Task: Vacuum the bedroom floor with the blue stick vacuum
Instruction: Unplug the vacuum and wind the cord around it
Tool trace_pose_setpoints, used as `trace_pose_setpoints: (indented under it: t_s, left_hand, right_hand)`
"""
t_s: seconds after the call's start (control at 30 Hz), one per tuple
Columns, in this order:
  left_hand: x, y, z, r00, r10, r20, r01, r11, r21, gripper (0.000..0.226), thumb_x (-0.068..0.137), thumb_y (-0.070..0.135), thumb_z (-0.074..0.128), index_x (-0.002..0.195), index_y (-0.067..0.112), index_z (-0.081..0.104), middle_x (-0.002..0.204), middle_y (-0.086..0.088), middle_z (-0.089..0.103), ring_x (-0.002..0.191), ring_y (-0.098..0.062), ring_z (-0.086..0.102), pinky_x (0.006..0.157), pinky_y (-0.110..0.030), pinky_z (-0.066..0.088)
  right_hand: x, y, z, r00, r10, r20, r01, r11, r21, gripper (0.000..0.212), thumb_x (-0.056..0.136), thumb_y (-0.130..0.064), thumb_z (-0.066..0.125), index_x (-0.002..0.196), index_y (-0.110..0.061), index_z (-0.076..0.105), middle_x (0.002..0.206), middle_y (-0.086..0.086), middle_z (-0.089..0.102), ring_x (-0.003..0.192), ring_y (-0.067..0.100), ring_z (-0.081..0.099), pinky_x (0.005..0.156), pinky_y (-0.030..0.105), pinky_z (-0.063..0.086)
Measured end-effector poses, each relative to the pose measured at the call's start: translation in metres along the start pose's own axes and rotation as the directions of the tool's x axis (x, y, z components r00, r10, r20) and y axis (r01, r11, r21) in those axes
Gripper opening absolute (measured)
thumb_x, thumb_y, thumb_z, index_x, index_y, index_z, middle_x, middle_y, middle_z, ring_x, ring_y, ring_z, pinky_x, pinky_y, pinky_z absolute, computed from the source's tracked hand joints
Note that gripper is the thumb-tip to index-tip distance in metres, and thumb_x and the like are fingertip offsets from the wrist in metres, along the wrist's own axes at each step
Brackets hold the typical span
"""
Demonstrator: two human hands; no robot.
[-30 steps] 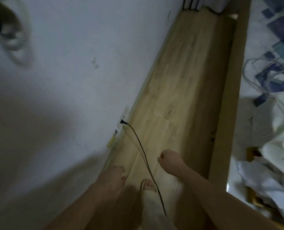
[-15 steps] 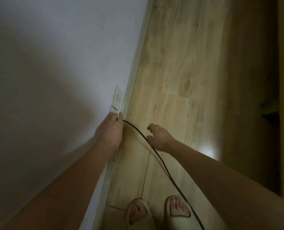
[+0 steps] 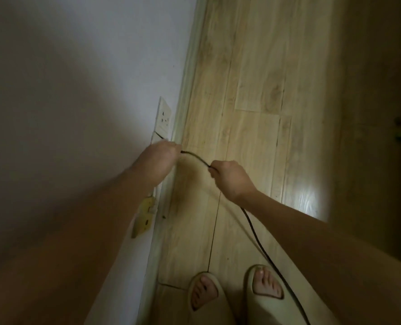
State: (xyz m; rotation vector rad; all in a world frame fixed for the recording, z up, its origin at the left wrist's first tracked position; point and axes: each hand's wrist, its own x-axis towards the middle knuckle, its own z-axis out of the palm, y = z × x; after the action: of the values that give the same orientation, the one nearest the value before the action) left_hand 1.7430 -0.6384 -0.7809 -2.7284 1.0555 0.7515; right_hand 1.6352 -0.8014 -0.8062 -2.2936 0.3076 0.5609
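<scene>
A thin black power cord (image 3: 196, 156) arcs between my two hands low by the wall. My left hand (image 3: 158, 158) grips the cord's plug end just below the white wall socket (image 3: 163, 118); the plug itself is hidden in my fingers. My right hand (image 3: 230, 177) pinches the cord a short way along. From there the cord (image 3: 260, 245) trails back over the wooden floor past my right foot. The blue stick vacuum is out of view.
The white wall (image 3: 77, 78) and its skirting (image 3: 185, 95) run along the left. A yellow tag (image 3: 145, 214) hangs on the wall under my left forearm. Light wood floor (image 3: 260, 78) stretches ahead. My slippered feet (image 3: 234, 294) stand at the bottom. Dark shadow covers the right.
My right hand has closed on the cord, which it was only reaching towards. My left hand stays at the socket with the plug end, now slightly off the wall. The view has moved closer.
</scene>
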Motion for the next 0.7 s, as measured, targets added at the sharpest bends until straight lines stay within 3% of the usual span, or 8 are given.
trace_pose_setpoints:
  t_s: [0.07, 0.13, 0.23, 0.37, 0.5, 0.6, 0.7]
  left_hand:
    - [0.007, 0.02, -0.006, 0.997, 0.073, -0.007, -0.074, 0.992, -0.102, 0.016, 0.101, 0.02, 0.044, 0.086, 0.02, 0.048, 0.081, -0.002, 0.056, 0.071, -0.016, 0.055, 0.062, -0.029, 0.041]
    - [0.009, 0.052, -0.013, 0.994, 0.108, -0.034, -0.112, 0.975, -0.191, 0.013, 0.102, 0.021, 0.044, 0.094, 0.02, 0.054, 0.085, 0.001, 0.057, 0.074, -0.014, 0.055, 0.065, -0.025, 0.043]
    - [0.006, 0.09, 0.003, 0.999, 0.03, -0.032, -0.039, 0.945, -0.324, 0.02, 0.101, 0.029, 0.043, 0.105, 0.02, 0.061, 0.094, 0.002, 0.06, 0.082, -0.012, 0.055, 0.071, -0.024, 0.039]
    - [-0.014, 0.117, 0.055, 0.953, 0.073, 0.294, -0.016, 0.981, -0.194, 0.026, 0.102, 0.023, 0.04, 0.115, 0.016, 0.061, 0.112, -0.005, 0.064, 0.101, -0.022, 0.06, 0.077, -0.028, 0.039]
    - [-0.044, 0.13, 0.107, 0.876, -0.056, 0.479, 0.099, 0.993, -0.066, 0.024, 0.099, 0.011, 0.041, 0.114, 0.011, 0.059, 0.109, -0.007, 0.062, 0.098, -0.022, 0.061, 0.073, -0.028, 0.045]
    - [-0.054, 0.139, 0.129, 0.838, -0.069, 0.541, 0.164, 0.978, -0.129, 0.022, 0.097, 0.009, 0.044, 0.112, 0.011, 0.061, 0.107, -0.007, 0.063, 0.094, -0.02, 0.061, 0.074, -0.028, 0.048]
    - [-0.061, 0.155, 0.131, 0.824, -0.04, 0.565, 0.173, 0.968, -0.183, 0.02, 0.097, 0.008, 0.042, 0.107, 0.005, 0.059, 0.109, -0.011, 0.061, 0.092, -0.022, 0.057, 0.07, -0.026, 0.041]
  right_hand:
    - [0.001, 0.022, -0.021, 0.998, 0.031, -0.055, -0.034, 0.997, -0.066, 0.028, 0.103, -0.021, 0.04, 0.096, -0.006, 0.063, 0.081, 0.01, 0.062, 0.071, 0.027, 0.058, 0.063, 0.037, 0.045]
    - [-0.005, 0.046, -0.039, 0.995, 0.067, -0.072, -0.073, 0.994, -0.078, 0.026, 0.103, -0.022, 0.04, 0.094, -0.009, 0.061, 0.079, 0.009, 0.062, 0.069, 0.027, 0.058, 0.063, 0.037, 0.045]
    - [-0.036, 0.072, -0.046, 0.997, 0.066, -0.032, -0.068, 0.995, -0.075, 0.026, 0.102, -0.023, 0.043, 0.091, -0.008, 0.06, 0.078, 0.01, 0.063, 0.069, 0.027, 0.058, 0.063, 0.037, 0.045]
    - [-0.084, 0.108, -0.023, 0.983, 0.123, 0.132, -0.112, 0.99, -0.09, 0.02, 0.099, -0.025, 0.051, 0.087, -0.012, 0.059, 0.079, 0.004, 0.062, 0.075, 0.023, 0.059, 0.066, 0.034, 0.045]
    - [-0.111, 0.144, 0.013, 0.965, 0.157, 0.208, -0.142, 0.986, -0.088, 0.02, 0.098, -0.022, 0.051, 0.111, -0.011, 0.062, 0.114, 0.005, 0.063, 0.103, 0.022, 0.059, 0.087, 0.034, 0.048]
    - [-0.126, 0.15, 0.036, 0.971, 0.133, 0.197, -0.13, 0.991, -0.032, 0.029, 0.098, -0.02, 0.051, 0.127, -0.014, 0.056, 0.132, 0.002, 0.056, 0.118, 0.02, 0.054, 0.095, 0.033, 0.045]
    - [-0.138, 0.146, 0.046, 0.969, 0.087, 0.23, -0.08, 0.996, -0.039, 0.034, 0.099, -0.018, 0.048, 0.132, -0.012, 0.051, 0.138, 0.002, 0.05, 0.122, 0.023, 0.052, 0.098, 0.036, 0.044]
